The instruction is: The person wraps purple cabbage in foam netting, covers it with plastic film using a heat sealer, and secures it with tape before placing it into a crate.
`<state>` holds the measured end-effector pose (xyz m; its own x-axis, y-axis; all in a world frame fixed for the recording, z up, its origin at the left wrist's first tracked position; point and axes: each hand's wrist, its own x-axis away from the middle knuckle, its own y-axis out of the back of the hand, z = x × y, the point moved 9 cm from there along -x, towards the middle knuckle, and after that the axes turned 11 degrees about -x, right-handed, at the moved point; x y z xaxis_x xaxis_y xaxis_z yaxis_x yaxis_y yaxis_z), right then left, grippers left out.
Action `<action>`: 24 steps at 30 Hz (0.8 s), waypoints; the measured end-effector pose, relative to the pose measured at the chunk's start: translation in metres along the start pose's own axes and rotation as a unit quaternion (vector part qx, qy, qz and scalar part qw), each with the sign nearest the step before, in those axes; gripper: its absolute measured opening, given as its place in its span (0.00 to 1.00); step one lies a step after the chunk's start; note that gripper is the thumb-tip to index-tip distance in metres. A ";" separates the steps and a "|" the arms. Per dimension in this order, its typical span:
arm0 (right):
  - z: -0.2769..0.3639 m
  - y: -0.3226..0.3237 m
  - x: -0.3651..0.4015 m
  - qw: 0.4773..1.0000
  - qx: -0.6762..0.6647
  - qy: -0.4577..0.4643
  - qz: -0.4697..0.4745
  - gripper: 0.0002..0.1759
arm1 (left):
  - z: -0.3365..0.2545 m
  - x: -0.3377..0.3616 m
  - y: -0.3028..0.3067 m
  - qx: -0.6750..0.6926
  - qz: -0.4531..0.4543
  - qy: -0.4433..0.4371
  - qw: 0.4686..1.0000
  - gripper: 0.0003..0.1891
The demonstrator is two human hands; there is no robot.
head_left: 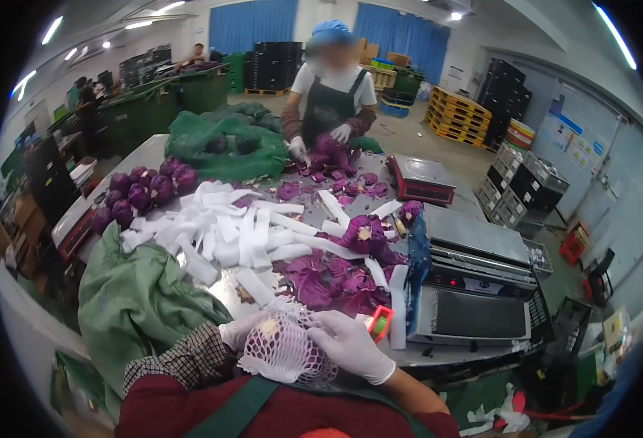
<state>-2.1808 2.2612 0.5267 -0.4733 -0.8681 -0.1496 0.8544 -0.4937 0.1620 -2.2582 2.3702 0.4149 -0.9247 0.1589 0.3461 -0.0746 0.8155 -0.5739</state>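
Close to my body I hold a red cabbage (269,330) inside a white foam net sleeve (285,354). My left hand (243,330), gloved in white, grips its left side, with the fingers partly hidden behind the net. On the right side my gloved right hand (347,347) presses its bent fingers against the netting. Just beyond that hand is a small red-framed object (381,323) with green inside. Loose purple cabbage leaves (314,281) lie in front of my hands, beside a cut red cabbage (365,235).
White foam strips (241,230) are heaped mid-table, with red cabbages (143,191) behind them. A green cloth sack (128,292) lies left; a wrapping machine (475,285) and scale (420,179) stand right. Opposite, a gloved co-worker (329,102) handles a red cabbage near green mesh bags (219,150).
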 end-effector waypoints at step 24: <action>-0.047 0.028 0.140 0.802 -0.461 -0.287 0.250 0.18 | 0.090 -0.002 -0.078 0.154 -0.041 -0.237 0.958 0.26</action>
<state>-2.2128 2.1284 0.4650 0.1828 -0.9570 0.2253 0.6393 -0.0584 -0.7668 -2.2844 2.2558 0.3923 -0.9711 -0.2298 0.0649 -0.1939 0.6003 -0.7759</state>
